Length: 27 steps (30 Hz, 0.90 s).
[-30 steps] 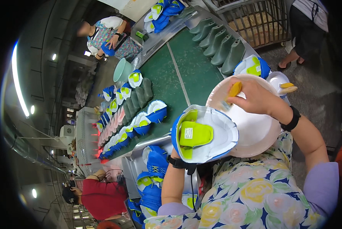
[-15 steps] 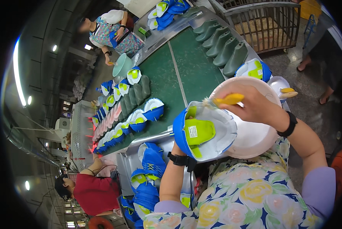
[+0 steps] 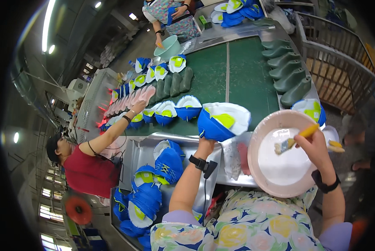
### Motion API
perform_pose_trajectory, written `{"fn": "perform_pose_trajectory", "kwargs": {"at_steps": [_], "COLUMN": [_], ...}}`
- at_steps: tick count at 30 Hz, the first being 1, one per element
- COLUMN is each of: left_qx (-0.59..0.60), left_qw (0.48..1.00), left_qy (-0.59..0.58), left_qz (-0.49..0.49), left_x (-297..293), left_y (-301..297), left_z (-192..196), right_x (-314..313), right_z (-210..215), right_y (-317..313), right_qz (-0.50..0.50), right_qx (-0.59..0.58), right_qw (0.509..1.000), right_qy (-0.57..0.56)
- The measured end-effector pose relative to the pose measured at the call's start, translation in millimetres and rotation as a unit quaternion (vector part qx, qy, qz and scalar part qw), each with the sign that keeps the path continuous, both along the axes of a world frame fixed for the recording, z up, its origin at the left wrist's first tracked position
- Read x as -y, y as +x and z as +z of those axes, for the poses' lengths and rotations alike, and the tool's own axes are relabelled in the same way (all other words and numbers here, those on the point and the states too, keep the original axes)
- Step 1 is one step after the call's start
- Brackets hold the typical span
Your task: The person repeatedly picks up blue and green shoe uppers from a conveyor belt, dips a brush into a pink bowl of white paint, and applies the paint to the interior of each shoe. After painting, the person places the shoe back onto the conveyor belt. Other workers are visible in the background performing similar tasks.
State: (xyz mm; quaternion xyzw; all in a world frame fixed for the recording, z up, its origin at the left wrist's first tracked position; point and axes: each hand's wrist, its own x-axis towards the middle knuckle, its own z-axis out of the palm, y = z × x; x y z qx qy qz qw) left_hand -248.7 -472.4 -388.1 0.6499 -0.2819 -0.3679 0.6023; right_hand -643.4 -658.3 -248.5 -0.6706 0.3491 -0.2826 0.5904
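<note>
My left hand (image 3: 206,145) is closed on a blue shoe upper (image 3: 216,125) with white lining and a lime-green insole, held up over the near edge of the belt. Its fingers are mostly hidden beneath the upper. In my right hand (image 3: 314,147) is a paintbrush with a yellow handle; the bristles of this brush (image 3: 283,146) are pale and hang over a pinkish basin (image 3: 255,167). White liquid (image 3: 275,165) covers the basin's bottom. Beside the basin, to the right, stands a small white cup (image 3: 330,133) with another yellow-handled tool.
A green conveyor belt (image 3: 254,79) carries rows of uppers (image 3: 165,113) and dark green shoe lasts (image 3: 298,90). A metal tray (image 3: 131,157) at left holds piled uppers. A co-worker in red (image 3: 91,173) reaches over the belt; another stands beyond a mint bowl (image 3: 168,49).
My left hand has carried the upper forward, away from my body and tilted it. My right hand has lowered the paintbrush from the upper to the basin. The view has shifted.
</note>
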Motion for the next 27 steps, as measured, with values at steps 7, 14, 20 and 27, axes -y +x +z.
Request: {"fn": "perform_pose_trajectory", "kwargs": {"at_steps": [7,14,20,27], "left_qx": [-0.143,-0.055,0.031,0.475], "left_qw": [0.98,0.982,0.974,0.839], "left_qy": [-0.101,0.09,0.143,0.149], "left_qz": [0.093,0.154,0.171,0.218], "left_x": [46,79,3,-223], "left_y": [53,118,132,144], "left_z": [-15,-72,-36,84], "right_x": [-13,-18,-19,-23], "right_z": [-19,-24,-29,-51], "right_y": [-18,-21,-28,-35], "right_qz": [-0.01,0.007,0.028,0.047], "right_qx": [0.019,-0.074,-0.104,-0.072], "right_qw": [0.997,0.996,0.993,0.994], "right_qy": [0.074,0.059,0.042,0.069]}}
